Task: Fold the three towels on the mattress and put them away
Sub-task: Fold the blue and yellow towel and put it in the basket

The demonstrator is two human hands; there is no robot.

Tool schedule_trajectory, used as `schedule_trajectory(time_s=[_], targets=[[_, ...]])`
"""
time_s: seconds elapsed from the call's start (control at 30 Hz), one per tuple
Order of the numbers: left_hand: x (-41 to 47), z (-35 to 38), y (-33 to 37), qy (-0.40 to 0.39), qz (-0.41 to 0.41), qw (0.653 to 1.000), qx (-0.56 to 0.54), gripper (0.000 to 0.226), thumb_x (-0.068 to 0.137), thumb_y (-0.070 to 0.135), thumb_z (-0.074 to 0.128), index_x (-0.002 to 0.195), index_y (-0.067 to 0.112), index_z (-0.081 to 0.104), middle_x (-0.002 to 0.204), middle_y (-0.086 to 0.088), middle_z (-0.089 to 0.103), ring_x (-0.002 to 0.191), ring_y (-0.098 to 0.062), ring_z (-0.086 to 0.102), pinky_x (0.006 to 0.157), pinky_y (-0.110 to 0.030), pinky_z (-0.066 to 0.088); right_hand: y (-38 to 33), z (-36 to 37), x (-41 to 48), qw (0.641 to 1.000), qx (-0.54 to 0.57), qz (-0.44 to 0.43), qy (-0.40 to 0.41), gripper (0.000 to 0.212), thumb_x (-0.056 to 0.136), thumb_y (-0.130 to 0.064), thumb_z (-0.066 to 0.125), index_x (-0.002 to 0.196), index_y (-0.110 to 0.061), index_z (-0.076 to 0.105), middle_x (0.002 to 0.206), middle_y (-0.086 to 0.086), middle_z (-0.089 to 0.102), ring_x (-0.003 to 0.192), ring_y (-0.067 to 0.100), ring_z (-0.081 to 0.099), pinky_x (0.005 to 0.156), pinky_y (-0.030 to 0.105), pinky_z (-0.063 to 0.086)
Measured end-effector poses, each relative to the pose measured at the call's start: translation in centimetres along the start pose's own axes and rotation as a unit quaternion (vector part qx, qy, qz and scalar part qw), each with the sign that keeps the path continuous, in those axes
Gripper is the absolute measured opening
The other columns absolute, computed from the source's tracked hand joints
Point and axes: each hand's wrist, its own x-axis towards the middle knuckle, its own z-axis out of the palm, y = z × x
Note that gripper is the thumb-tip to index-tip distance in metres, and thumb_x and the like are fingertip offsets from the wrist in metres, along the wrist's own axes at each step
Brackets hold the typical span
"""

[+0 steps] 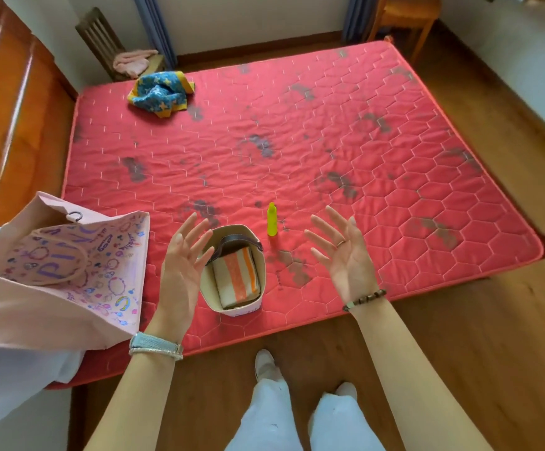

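left hand (180, 268), right hand (346, 255), raised, palms facing, fingers spread

A small yellow-green bottle (272, 219) stands upright just below the middle of the frame. At the upper left a dark slatted wooden chair (102, 37) sits by the wall, blue curtains (154, 27) hanging beside it. An orange wooden chair (407, 11) stands at the top right, on the wooden floor (492, 320).

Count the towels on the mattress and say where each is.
2. The striped towel lies folded inside the small basket at the near edge; the blue towel lies crumpled near the far left corner. The pink bag may hide another.
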Motion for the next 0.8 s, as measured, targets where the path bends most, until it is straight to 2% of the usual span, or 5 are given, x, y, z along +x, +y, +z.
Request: schedule_trajectory(time_s=[0.23, 0.37, 0.5, 0.7, 0.8], targets=[[-1.6, 8.0, -0.2, -0.053, 0.01, 0.998, 0.023, 0.053, 0.097, 0.039, 0.032, 0.143, 0.017, 0.046, 0.143, -0.009, 0.053, 0.133, -0.024, 0.051, 0.109, -0.04, 0.041, -4.4, -7.2, -4.3, 0.996, -0.015, -0.085, 0.025, 0.079, 0.07, -0.075, 0.06, 0.134, -0.027, 0.054, 0.133, 0.003, 0.061, 0.122, 0.024, 0.058, 0.109, 0.048, 0.035], [-3.3, 14.2, -1.0, -0.115, 0.014, 0.993, 0.03, 0.062, 0.092, 0.053, 0.043, 0.143, 0.02, 0.045, 0.142, -0.006, 0.055, 0.132, -0.022, 0.052, 0.106, -0.037, 0.043, -7.3, -12.6, -7.0, 0.993, -0.01, -0.105, 0.044, 0.061, 0.088, -0.063, 0.046, 0.136, -0.026, 0.052, 0.133, 0.003, 0.061, 0.123, 0.025, 0.057, 0.112, 0.051, 0.032], [-5.1, 21.9, -2.8, -0.177, 0.011, 0.984, 0.027, 0.096, 0.065, 0.073, 0.071, 0.142, 0.021, 0.045, 0.141, -0.002, 0.056, 0.13, -0.021, 0.054, 0.107, -0.037, 0.044, -10.7, -19.4, -10.2, 0.986, 0.006, -0.138, 0.094, 0.051, 0.094, -0.053, 0.034, 0.133, -0.027, 0.053, 0.132, 0.002, 0.061, 0.123, 0.024, 0.057, 0.113, 0.051, 0.032], [-7.3, 33.5, -5.8, -0.277, -0.015, 0.961, 0.005, 0.079, 0.072, 0.063, 0.071, 0.136, 0.022, 0.051, 0.135, 0.0, 0.062, 0.128, -0.022, 0.056, 0.109, -0.04, 0.042, -14.8, -28.5, -15.4, 0.963, 0.042, -0.201, 0.176, 0.047, 0.1, -0.047, 0.028, 0.135, -0.025, 0.051, 0.135, 0.004, 0.059, 0.125, 0.024, 0.056, 0.112, 0.049, 0.034], [-7.9, 38.4, -7.1, -0.31, -0.032, 0.95, -0.001, 0.052, 0.091, 0.045, 0.05, 0.137, 0.02, 0.05, 0.137, -0.004, 0.06, 0.127, -0.023, 0.057, 0.113, -0.047, 0.037, -16.0, -31.8, -17.4, 0.95, 0.049, -0.219, 0.219, 0.049, 0.1, -0.046, 0.027, 0.138, -0.023, 0.049, 0.136, 0.004, 0.058, 0.125, 0.023, 0.056, 0.113, 0.049, 0.033]])
